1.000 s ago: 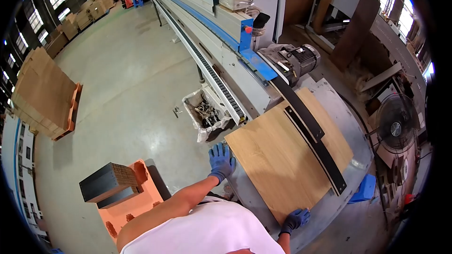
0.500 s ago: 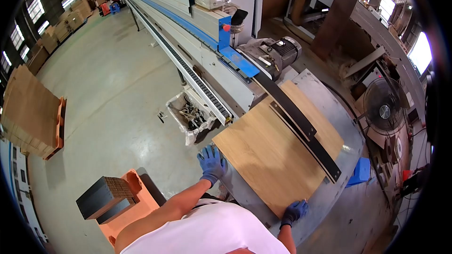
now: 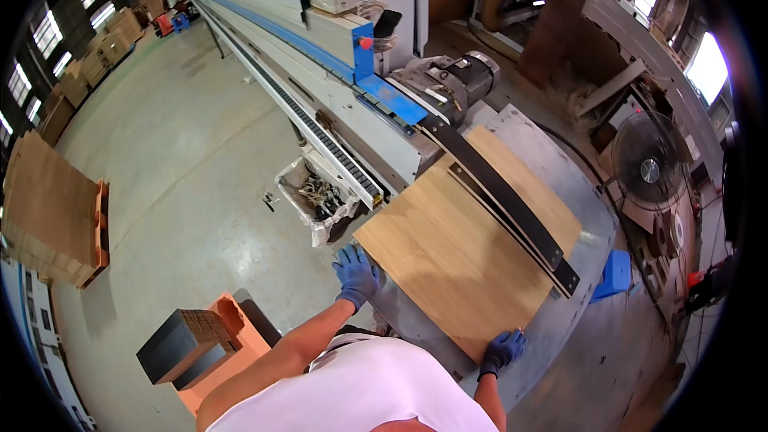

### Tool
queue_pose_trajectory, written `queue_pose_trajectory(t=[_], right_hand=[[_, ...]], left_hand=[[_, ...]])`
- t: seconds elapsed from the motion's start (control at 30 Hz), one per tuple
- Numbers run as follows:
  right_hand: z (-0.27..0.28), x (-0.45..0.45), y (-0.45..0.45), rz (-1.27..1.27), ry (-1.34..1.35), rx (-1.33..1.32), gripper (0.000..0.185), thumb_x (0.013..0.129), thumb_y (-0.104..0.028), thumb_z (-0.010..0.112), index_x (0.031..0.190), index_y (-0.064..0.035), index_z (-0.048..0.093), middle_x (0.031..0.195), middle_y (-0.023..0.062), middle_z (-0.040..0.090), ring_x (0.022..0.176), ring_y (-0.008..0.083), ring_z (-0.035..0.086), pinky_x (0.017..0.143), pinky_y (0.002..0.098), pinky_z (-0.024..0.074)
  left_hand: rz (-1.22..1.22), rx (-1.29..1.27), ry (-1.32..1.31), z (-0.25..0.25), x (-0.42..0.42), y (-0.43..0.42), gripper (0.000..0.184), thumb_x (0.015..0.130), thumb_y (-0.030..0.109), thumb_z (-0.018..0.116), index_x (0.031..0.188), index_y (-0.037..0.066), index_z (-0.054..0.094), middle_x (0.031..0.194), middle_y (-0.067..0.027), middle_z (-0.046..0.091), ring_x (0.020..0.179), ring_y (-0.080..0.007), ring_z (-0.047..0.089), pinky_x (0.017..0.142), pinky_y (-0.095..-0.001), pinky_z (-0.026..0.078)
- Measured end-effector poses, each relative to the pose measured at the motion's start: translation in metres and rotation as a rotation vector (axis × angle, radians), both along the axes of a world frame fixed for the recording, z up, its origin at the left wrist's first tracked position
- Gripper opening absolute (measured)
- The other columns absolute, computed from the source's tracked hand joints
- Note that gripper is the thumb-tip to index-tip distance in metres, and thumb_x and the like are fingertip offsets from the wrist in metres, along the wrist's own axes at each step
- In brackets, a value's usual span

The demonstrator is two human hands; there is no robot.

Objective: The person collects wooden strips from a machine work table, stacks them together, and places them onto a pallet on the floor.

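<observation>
Across the wooden board (image 3: 448,256) run black strips (image 3: 498,196); a bin (image 3: 319,230) sits beyond spread left fingers (image 3: 350,258), right fingers (image 3: 512,344) unclear

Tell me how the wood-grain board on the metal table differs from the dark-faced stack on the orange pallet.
Colour: the wood-grain board is light tan on top, while the dark-faced stack shows nearly black faces.
Shape: the board is a thin, broad sheet; the stack is a thick block with layered sides.
Place: the board lies on the metal table, the stack on the orange pallet.
Both have flat faces.
</observation>
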State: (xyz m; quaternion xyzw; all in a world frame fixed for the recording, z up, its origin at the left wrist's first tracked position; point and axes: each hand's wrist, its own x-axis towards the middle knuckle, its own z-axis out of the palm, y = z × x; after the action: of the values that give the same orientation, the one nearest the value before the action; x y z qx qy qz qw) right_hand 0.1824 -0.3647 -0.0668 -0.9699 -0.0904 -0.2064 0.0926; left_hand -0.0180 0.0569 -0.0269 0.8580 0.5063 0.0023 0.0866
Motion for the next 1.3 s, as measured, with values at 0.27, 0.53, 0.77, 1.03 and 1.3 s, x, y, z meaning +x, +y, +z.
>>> queue_pose_trajectory(t=[0.27, 0.53, 0.77, 1.03, 1.3], right_hand=[[0.015, -0.001, 0.002, -0.030, 0.040, 0.068, 0.042, 0.090, -0.018, 0.060, 0.127, 0.0022, 0.064, 0.133, 0.0253, 0.062, 0.128, 0.0439, 0.054, 0.113, 0.0536, 0.0363], [0.011, 0.002, 0.001, -0.078, 0.032, 0.056, 0.043, 0.090, -0.019, 0.060, 0.128, -0.0003, 0.063, 0.133, 0.0254, 0.062, 0.131, 0.0451, 0.051, 0.114, 0.0554, 0.0343], [0.014, 0.002, 0.002, -0.082, 0.028, 0.085, 0.041, 0.090, -0.020, 0.061, 0.127, -0.0031, 0.064, 0.133, 0.0248, 0.062, 0.130, 0.0467, 0.051, 0.114, 0.0580, 0.0341], [0.011, 0.004, 0.001, -0.089, 0.002, 0.095, 0.039, 0.089, -0.019, 0.061, 0.125, -0.0045, 0.065, 0.130, 0.0243, 0.063, 0.129, 0.0469, 0.052, 0.114, 0.0581, 0.0338], [0.011, 0.004, -0.001, -0.109, 0.033, 0.116, 0.043, 0.086, -0.022, 0.063, 0.126, -0.0060, 0.065, 0.133, 0.0211, 0.061, 0.132, 0.0463, 0.049, 0.115, 0.0595, 0.0316]], left_hand=[[-0.033, -0.018, 0.006, -0.002, 0.004, -0.001, 0.081, 0.088, 0.043, 0.064, 0.150, -0.002, 0.041, 0.159, -0.0302, 0.032, 0.147, -0.0521, 0.029, 0.109, -0.0719, 0.029], [-0.054, 0.051, 0.039, -0.001, 0.005, -0.003, 0.081, 0.088, 0.043, 0.066, 0.150, -0.003, 0.041, 0.154, -0.0314, 0.038, 0.143, -0.0520, 0.034, 0.106, -0.0681, 0.035], [-0.050, 0.042, 0.054, 0.010, 0.010, -0.006, 0.080, 0.087, 0.041, 0.067, 0.149, -0.003, 0.041, 0.155, -0.0312, 0.035, 0.142, -0.0510, 0.034, 0.105, -0.0671, 0.037], [-0.028, 0.031, 0.026, 0.005, 0.010, -0.008, 0.078, 0.088, 0.038, 0.066, 0.150, -0.001, 0.039, 0.156, -0.0309, 0.034, 0.143, -0.0518, 0.032, 0.107, -0.0673, 0.035], [-0.039, 0.010, 0.094, 0.004, 0.011, -0.009, 0.077, 0.091, 0.040, 0.062, 0.152, 0.000, 0.037, 0.159, -0.0318, 0.030, 0.146, -0.0521, 0.030, 0.107, -0.0683, 0.036]])
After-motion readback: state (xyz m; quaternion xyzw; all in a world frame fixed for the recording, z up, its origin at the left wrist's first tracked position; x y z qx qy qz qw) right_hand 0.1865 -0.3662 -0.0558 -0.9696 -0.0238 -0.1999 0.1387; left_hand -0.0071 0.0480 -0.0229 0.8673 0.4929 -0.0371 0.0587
